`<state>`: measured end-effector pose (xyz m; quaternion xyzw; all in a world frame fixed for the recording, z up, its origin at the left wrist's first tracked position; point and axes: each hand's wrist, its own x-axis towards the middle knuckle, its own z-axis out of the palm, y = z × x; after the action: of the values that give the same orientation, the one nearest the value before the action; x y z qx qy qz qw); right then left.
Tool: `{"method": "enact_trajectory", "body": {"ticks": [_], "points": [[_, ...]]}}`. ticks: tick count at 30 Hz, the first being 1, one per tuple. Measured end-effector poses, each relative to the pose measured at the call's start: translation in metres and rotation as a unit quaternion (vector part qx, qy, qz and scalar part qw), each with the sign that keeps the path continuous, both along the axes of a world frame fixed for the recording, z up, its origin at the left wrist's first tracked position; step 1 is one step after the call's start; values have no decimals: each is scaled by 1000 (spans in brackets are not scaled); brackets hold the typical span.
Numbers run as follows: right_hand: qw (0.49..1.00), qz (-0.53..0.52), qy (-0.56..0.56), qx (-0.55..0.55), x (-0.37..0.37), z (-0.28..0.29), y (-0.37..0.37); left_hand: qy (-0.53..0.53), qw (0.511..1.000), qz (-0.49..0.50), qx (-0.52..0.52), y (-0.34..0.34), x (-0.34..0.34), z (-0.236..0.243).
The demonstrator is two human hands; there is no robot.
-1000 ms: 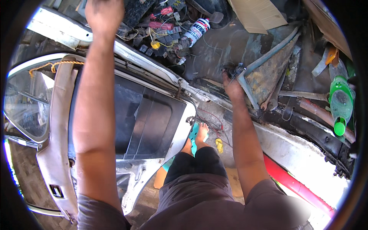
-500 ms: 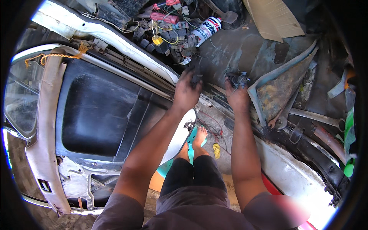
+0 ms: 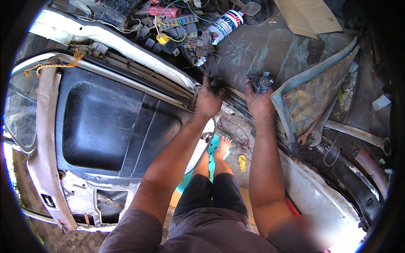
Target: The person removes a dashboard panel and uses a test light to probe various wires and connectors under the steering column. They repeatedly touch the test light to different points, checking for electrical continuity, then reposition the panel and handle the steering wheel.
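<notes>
My right hand (image 3: 260, 101) grips a dark cylindrical metal part (image 3: 262, 81) with thin wires looped round it, over the worn vehicle floor (image 3: 290, 55). To its left, my left hand (image 3: 209, 98) is beside the white sill (image 3: 156, 57), index finger raised and the others bent around something dark and too small to make out. Above both hands lie a tangle of fuse blocks, relays and wiring (image 3: 179, 31), a pink cylinder (image 3: 164, 12) and a white bottle (image 3: 225, 27).
An open door (image 3: 101, 122) with orange rope (image 3: 55, 66) fills the left. At right are a bent, stained mat (image 3: 312, 97), wrenches (image 3: 358, 130) and a rusty bar (image 3: 371, 168). Cardboard (image 3: 303, 17) lies at the top. A yellow flip-flop (image 3: 242, 163) rests by my feet.
My left hand has come down from the upper left to beside my right hand. My right hand keeps hold of the wired part. The view has shifted, and the green bottle has left it.
</notes>
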<state>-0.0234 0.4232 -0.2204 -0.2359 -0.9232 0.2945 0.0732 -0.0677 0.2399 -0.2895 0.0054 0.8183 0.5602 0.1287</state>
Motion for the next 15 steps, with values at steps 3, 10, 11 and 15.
{"method": "enact_trajectory", "body": {"ticks": [3, 10, 11, 15], "points": [[1000, 19, -13, -13, -2, 8, -1, 27, 996, 55, 65, 1, -12, -6], [996, -31, -56, -69, 0, 26, -10, -256, 824, 225, 452, 7, -58, -8], [997, -14, -25, -76, -1, 25, -9, -273, 787, 236, 500, 12, -62, -9], [993, 7, 89, -82, 1, 17, -8, -292, 697, 319, 572, 25, -90, -17]]}}
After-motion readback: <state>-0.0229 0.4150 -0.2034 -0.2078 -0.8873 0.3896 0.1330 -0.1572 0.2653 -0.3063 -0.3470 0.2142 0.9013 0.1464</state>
